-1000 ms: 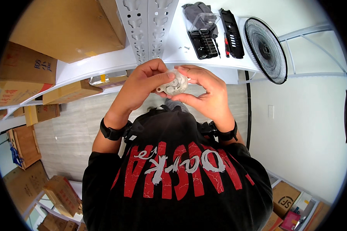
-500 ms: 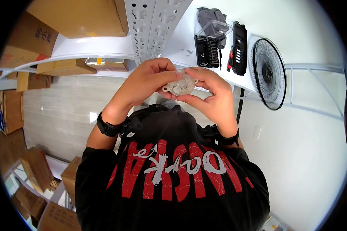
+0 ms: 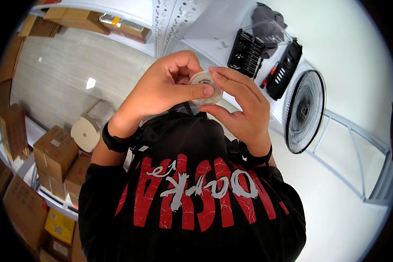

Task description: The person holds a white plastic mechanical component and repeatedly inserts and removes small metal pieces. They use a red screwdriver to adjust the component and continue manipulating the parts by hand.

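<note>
Between my two hands, in front of my chest, is a round, pale translucent plastic part, about palm-sized. My left hand presses its thumb flat across the part's face, with the other fingers curled behind the far left rim. From the right side, my right hand pinches the rim, fingertips at the far edge and thumb at the near edge. The left thumb covers the middle of the face, and the underside is hidden.
Ahead on the white shelf lie small loose pieces, an open black bit case, a grey cloth, a black slotted panel and a red tool. A round fan grille stands rightward. Cardboard boxes fill shelves at left.
The round part has been turned in my hands: its side lugs no longer show, and my left thumb now lies across its face. The view has swung toward the left.
</note>
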The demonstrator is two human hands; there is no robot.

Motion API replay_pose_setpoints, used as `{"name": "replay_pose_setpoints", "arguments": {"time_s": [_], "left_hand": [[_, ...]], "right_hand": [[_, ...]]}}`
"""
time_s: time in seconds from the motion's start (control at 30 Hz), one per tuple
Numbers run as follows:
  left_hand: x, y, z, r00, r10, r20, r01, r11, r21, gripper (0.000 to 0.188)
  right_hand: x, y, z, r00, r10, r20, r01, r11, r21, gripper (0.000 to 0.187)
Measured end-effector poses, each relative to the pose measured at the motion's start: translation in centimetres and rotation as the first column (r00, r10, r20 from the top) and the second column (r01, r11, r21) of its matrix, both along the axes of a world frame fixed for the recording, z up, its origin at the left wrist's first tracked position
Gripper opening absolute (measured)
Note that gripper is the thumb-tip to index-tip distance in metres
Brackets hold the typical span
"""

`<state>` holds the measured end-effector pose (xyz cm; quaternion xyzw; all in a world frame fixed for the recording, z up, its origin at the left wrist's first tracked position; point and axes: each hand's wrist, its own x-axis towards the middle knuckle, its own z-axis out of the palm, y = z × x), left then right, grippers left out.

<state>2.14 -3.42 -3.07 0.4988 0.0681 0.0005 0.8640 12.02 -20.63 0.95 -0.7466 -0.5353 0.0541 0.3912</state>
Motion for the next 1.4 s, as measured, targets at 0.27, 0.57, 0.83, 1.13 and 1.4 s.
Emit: {"name": "replay_pose_setpoints", "arguments": {"time_s": [0.27,0.57,0.83,1.13,1.4], "left_hand": [[-1.6,-1.5,-1.5,0.961,0.2,-0.193,-0.228,0.964,-0.139,0.025],[-2.4,-2.1,-1.8,0.926,0.363,-0.102,-0.365,0.931,0.001,0.023],[-2.8,-2.6,-1.1,0.953,0.304,0.003,-0.303,0.948,0.092,0.018],[-2.6,-4.0,-1.5,0.952,0.307,0.003,-0.307,0.95,0.057,0.019],[-2.7,-4.1,-0.9,0.965,0.237,-0.11,-0.229,0.97,0.075,0.018]], "right_hand": [[0.3,0.4,-2.0,0.881,0.087,-0.465,-0.088,0.996,0.019,0.061],[1.8,0.8,-1.9,0.434,0.007,-0.901,-0.283,0.951,-0.129,0.038],[1.5,0.3,-1.7,0.314,0.068,-0.947,-0.273,0.962,-0.021,0.023],[1.4,-1.0,-1.9,0.398,0.044,-0.916,-0.249,0.967,-0.062,0.017],[0.9,-1.8,-2.6,0.342,-0.015,-0.94,-0.182,0.98,-0.082,0.015]]}}
